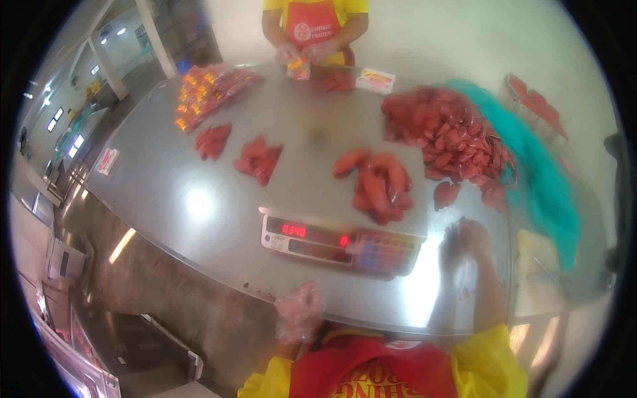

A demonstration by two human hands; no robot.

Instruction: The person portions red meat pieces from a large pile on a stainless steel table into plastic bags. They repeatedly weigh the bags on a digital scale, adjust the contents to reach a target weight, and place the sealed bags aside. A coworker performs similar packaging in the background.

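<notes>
My left hand (299,311), in a clear plastic glove, is at the table's near edge, left of my apron; whether its fingers are closed is unclear. My right hand (465,236) is blurred, over the steel table right of the digital scale (343,246); nothing is plainly seen in it. On the scale's metal plate (308,194) lies a cluster of reddish sausages (380,186). A large heap of such pieces (458,132) lies beyond my right hand, with one small clump (446,194) closest to it. Two small piles (213,142), (258,160) of red pieces lie left of the sausages.
Across the steel table (149,199), a co-worker's gloved hands (306,52) hold a small printed pack (298,69). Filled packs (201,94) lie far left. Teal netting (537,164) drapes along the right side. A white box (375,81) stands at the far edge.
</notes>
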